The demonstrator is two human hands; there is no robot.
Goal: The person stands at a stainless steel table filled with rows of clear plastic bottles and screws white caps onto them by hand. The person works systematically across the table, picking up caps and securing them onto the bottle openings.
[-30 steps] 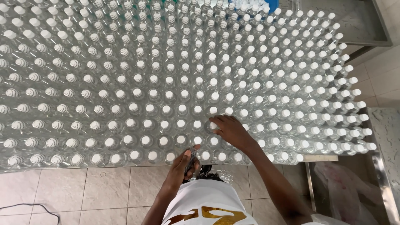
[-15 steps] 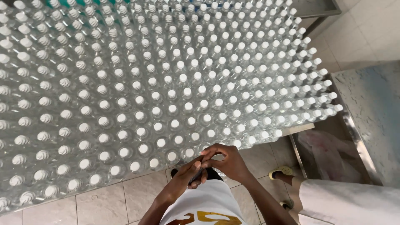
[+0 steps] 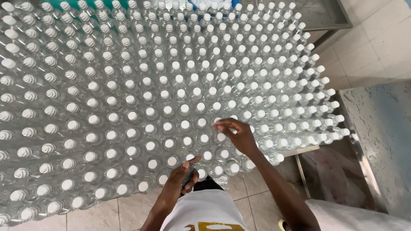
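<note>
With the right hand (image 3: 239, 136) spread loosely, empty, over capped bottles (image 3: 184, 125) mid-frame and the left hand (image 3: 182, 177) curled around something small and dark at the counter's near edge, one careless nudge could topple neighbouring bottles.

**Bottles ahead, floor beneath**

We see capped bottles (image 3: 150, 107) packed in rows on a table ahead of us. Our right hand (image 3: 237, 134) hovers over its near edge; our left hand (image 3: 182, 175) sits nearer, lower. A counter (image 3: 381, 137) stands right.
</note>
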